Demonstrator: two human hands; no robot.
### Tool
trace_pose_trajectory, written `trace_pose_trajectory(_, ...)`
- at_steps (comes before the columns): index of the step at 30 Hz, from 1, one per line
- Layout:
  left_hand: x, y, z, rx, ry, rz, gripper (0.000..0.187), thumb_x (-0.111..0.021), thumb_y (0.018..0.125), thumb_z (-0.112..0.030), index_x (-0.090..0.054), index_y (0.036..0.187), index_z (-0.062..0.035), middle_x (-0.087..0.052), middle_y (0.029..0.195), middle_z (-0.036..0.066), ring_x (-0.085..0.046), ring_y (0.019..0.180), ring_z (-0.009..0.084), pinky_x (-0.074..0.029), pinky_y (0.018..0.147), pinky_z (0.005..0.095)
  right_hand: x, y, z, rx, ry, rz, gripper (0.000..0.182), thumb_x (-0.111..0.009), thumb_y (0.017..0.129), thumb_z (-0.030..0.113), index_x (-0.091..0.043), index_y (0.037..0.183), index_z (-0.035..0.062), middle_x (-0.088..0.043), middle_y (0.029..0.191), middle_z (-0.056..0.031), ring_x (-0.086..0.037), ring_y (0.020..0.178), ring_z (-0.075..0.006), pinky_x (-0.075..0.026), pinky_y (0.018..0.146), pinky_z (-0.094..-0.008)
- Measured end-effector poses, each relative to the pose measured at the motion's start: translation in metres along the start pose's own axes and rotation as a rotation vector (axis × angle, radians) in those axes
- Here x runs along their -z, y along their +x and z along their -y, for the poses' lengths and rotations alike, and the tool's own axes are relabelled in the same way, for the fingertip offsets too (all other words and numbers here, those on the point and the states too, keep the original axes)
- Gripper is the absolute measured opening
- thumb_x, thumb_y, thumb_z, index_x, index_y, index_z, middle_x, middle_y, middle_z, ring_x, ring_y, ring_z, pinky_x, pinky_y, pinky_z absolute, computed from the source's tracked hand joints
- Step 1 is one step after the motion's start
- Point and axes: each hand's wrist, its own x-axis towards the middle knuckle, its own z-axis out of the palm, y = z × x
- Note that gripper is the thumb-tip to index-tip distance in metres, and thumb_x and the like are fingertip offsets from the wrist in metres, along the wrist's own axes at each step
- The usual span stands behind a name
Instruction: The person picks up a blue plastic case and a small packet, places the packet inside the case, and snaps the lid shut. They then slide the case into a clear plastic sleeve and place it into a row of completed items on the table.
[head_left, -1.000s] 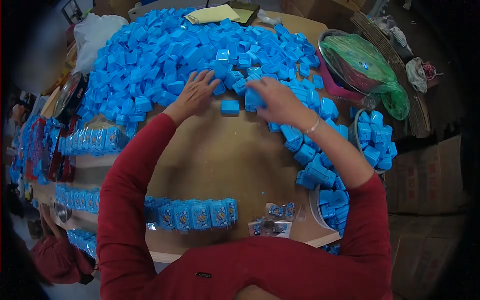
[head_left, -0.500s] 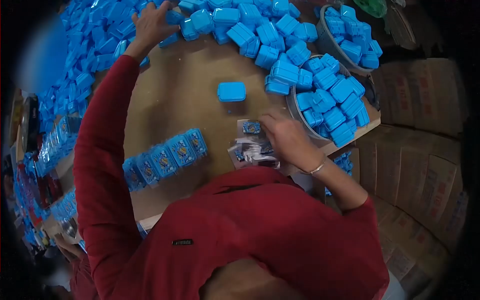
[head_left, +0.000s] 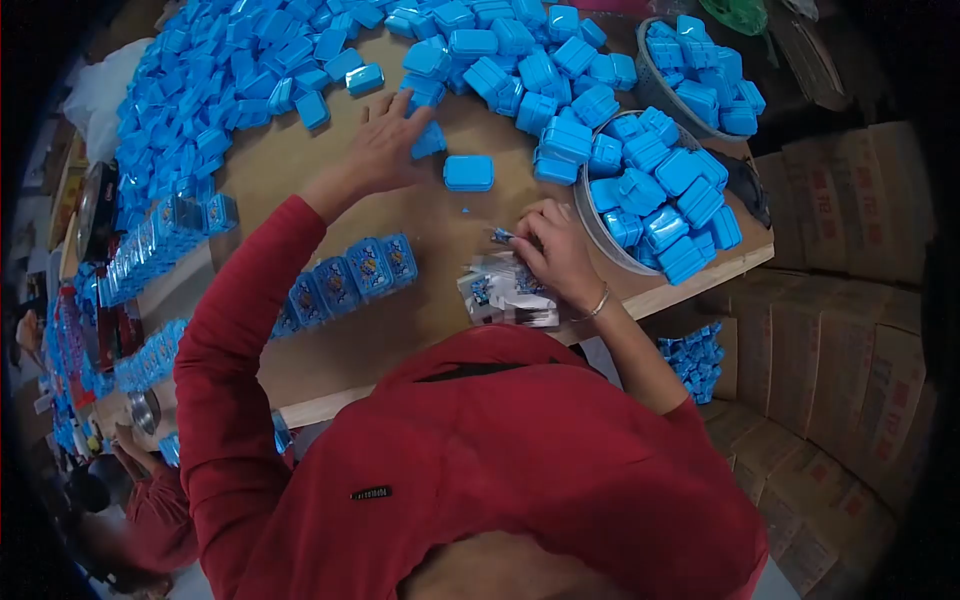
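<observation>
My left hand (head_left: pixel 385 145) is over the upper middle of the table, with a small blue plastic box (head_left: pixel 429 140) between its thumb and forefinger; the other fingers are spread. A single closed blue box (head_left: pixel 468 173) lies to the right, lid up. My right hand (head_left: pixel 562 250) is closed, pinching a small printed sticker (head_left: pixel 502 236) at its fingertips. Below it lies a loose pile of stickers on pale backing (head_left: pixel 505 290). Left of that pile, a row of blue boxes with printed lids (head_left: pixel 368 268) stands packed side by side.
Plain blue boxes (head_left: pixel 240 70) heap across the back and left. Two round tubs, the nearer one (head_left: pixel 592 222) and another behind (head_left: pixel 655 80), hold more boxes at the right. Cardboard cartons (head_left: pixel 840 360) stand beyond the table edge. Another person (head_left: pixel 160 520) is at the lower left.
My left hand has come back from the heap toward the middle with a blue box. My right hand has lifted a sticker from the pile. The view has shifted slightly.
</observation>
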Motion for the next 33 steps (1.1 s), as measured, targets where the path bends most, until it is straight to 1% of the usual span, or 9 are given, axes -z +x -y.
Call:
trace_pose_trajectory(3, 0.051, -0.007, -0.035, -0.011, -0.303, 0.045, 0.063, -0.077, 0.063, -0.033, -0.052, 0.114, -0.0063, -0.045, 0.122, 0.021, -0.045, 0.110, 0.0361, -0.043, 0.085, 0.0452, 0.014, -0.003, 0.015, 0.008, 0.170, -0.058, 0.013, -0.066, 0.075, 0.011, -0.057, 0.080, 0.0046, -0.055, 0.107, -0.0141, -0.051, 0.096, -0.0310, -0.040, 0.082, -0.0359)
trace_pose_trajectory(9, 0.060, -0.041, -0.115, 0.211, -0.852, 0.208, 0.024, -0.073, 0.072, -0.018, -0.062, 0.078, 0.0017, -0.063, 0.073, 0.014, -0.060, 0.065, 0.0210, -0.046, 0.058, 0.0331, 0.021, 0.009, 0.038, 0.163, 0.298, -0.110, 0.016, -0.068, 0.078, 0.012, -0.057, 0.088, 0.0043, -0.056, 0.105, -0.0121, -0.055, 0.092, -0.0230, -0.043, 0.076, -0.0326)
trace_pose_trajectory(13, 0.050, -0.057, -0.130, 0.438, -1.185, 0.189, 0.017, -0.069, 0.077, -0.012, -0.062, 0.076, 0.0031, -0.056, 0.061, 0.004, -0.050, 0.057, 0.0067, -0.040, 0.050, 0.0256, 0.016, -0.002, 0.035, -0.362, 1.141, 0.061, 0.018, -0.068, 0.082, 0.011, -0.059, 0.095, 0.0012, -0.061, 0.090, -0.0005, -0.055, 0.077, -0.0060, -0.045, 0.066, -0.0208)
trace_pose_trajectory(18, 0.019, -0.062, -0.146, 0.547, -1.357, 0.149, 0.017, -0.067, 0.082, -0.012, -0.066, 0.086, 0.0043, -0.062, 0.070, 0.000, -0.050, 0.066, 0.0022, -0.042, 0.053, 0.0250, 0.016, -0.016, 0.017, -0.373, 0.748, 0.038, 0.014, -0.064, 0.084, 0.012, -0.060, 0.092, 0.0004, -0.061, 0.080, -0.0040, -0.056, 0.073, -0.0087, -0.044, 0.062, -0.0241)
trace_pose_trajectory(22, -0.026, -0.064, -0.159, 0.337, -0.749, 0.020, 0.012, -0.065, 0.072, -0.008, -0.064, 0.077, 0.0022, -0.057, 0.059, 0.017, -0.058, 0.052, 0.0280, -0.044, 0.050, 0.0368, 0.018, -0.028, 0.008, -0.206, 0.010, -0.043, 0.015, -0.061, 0.082, 0.012, -0.060, 0.091, 0.0002, -0.057, 0.081, -0.0152, -0.057, 0.073, -0.0288, -0.045, 0.064, -0.0355)
trace_pose_trajectory(23, -0.032, -0.061, -0.159, 0.467, -0.591, 0.301, 0.026, -0.062, 0.071, -0.006, -0.061, 0.095, 0.0030, -0.061, 0.079, 0.018, -0.061, 0.075, 0.0347, -0.047, 0.062, 0.0404, 0.012, -0.032, 0.000, -0.153, -0.115, -0.077, 0.016, -0.061, 0.081, 0.012, -0.060, 0.092, 0.0003, -0.056, 0.082, -0.0166, -0.057, 0.074, -0.0322, -0.045, 0.065, -0.0375)
trace_pose_trajectory(27, 0.000, -0.060, -0.171, 0.375, -0.315, 0.032, 0.060, -0.063, 0.074, -0.009, -0.036, 0.126, 0.0055, -0.045, 0.120, 0.020, -0.041, 0.117, 0.0363, -0.040, 0.087, 0.0405, 0.025, -0.030, 0.012, -0.175, 0.025, -0.157, 0.018, -0.061, 0.080, 0.006, -0.059, 0.097, 0.0004, -0.055, 0.084, -0.0173, -0.057, 0.079, -0.0343, -0.046, 0.067, -0.0386)
trace_pose_trajectory(31, 0.011, -0.062, -0.161, 0.545, -1.377, 0.170, 0.029, -0.072, 0.078, -0.015, -0.057, 0.098, 0.0005, -0.058, 0.085, 0.004, -0.054, 0.078, 0.0089, -0.043, 0.053, 0.0232, 0.029, -0.026, 0.024, -0.228, 0.591, -0.103, 0.019, -0.065, 0.082, 0.005, -0.058, 0.098, -0.0012, -0.058, 0.079, -0.0065, -0.057, 0.068, -0.0130, -0.045, 0.060, -0.0257)
trace_pose_trajectory(33, 0.018, -0.062, -0.158, 0.574, -1.340, 0.076, 0.019, -0.070, 0.080, -0.013, -0.059, 0.088, 0.0004, -0.057, 0.074, 0.000, -0.052, 0.068, 0.0058, -0.042, 0.054, 0.0223, 0.028, -0.018, 0.033, -0.336, 0.765, -0.136, 0.015, -0.067, 0.082, 0.006, -0.057, 0.092, 0.0010, -0.057, 0.075, 0.0013, -0.052, 0.067, -0.0036, -0.042, 0.058, -0.0200)
